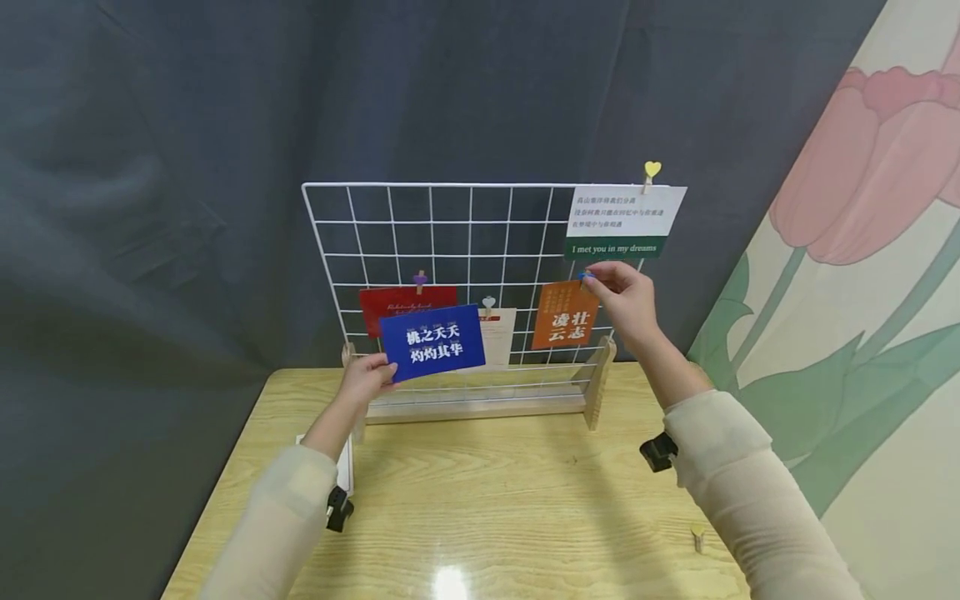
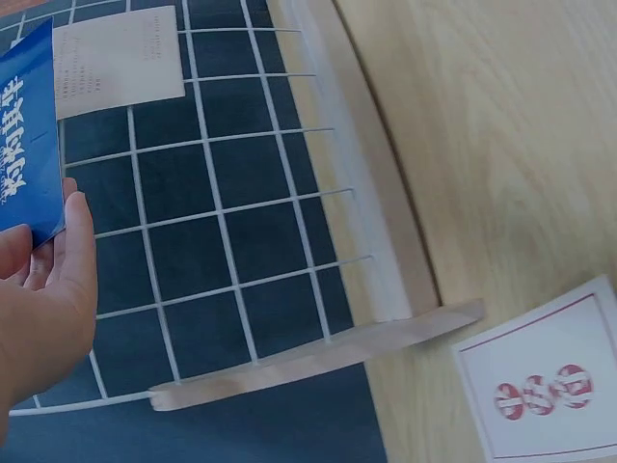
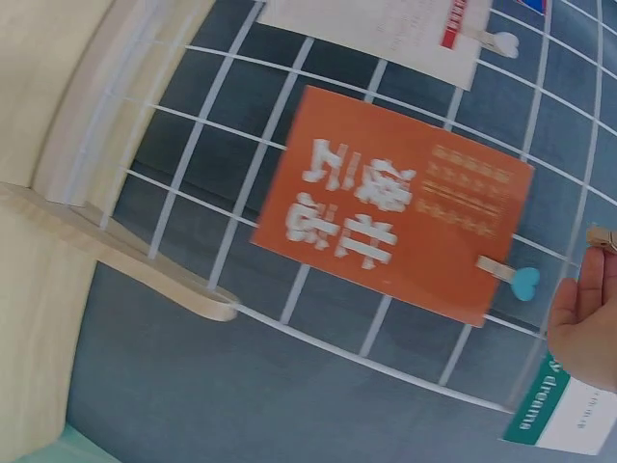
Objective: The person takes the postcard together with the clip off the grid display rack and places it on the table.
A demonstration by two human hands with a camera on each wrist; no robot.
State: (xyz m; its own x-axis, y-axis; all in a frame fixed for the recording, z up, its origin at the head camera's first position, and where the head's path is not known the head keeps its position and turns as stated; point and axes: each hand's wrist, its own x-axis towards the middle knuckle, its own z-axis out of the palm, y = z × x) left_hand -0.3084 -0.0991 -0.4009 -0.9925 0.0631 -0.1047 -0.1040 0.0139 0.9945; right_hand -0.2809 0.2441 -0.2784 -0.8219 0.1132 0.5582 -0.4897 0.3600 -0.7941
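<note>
My left hand (image 1: pixel 367 379) pinches a blue card (image 1: pixel 442 346) with white characters by its lower left corner, in front of a white wire grid (image 1: pixel 471 250). In the right wrist view my right hand (image 3: pixel 588 323) holds a small wooden clip (image 3: pixel 602 237) between its fingertips. Just beside that hand, a blue heart clip (image 3: pixel 523 283) fastens an orange card (image 3: pixel 386 203) to the grid. The head view shows my right hand at the orange card's upper right corner, below a white and green card (image 1: pixel 618 225). The blue card partly covers a red card (image 1: pixel 375 304) and a cream card (image 1: pixel 498 337).
A yellow heart clip (image 1: pixel 651 173) tops the white and green card. Another yellow clip (image 1: pixel 698 537) lies on the wooden table (image 1: pixel 480 483) at the right. A white card with a red border (image 2: pixel 545 386) lies at the left beside the grid's wooden stand (image 1: pixel 480 408).
</note>
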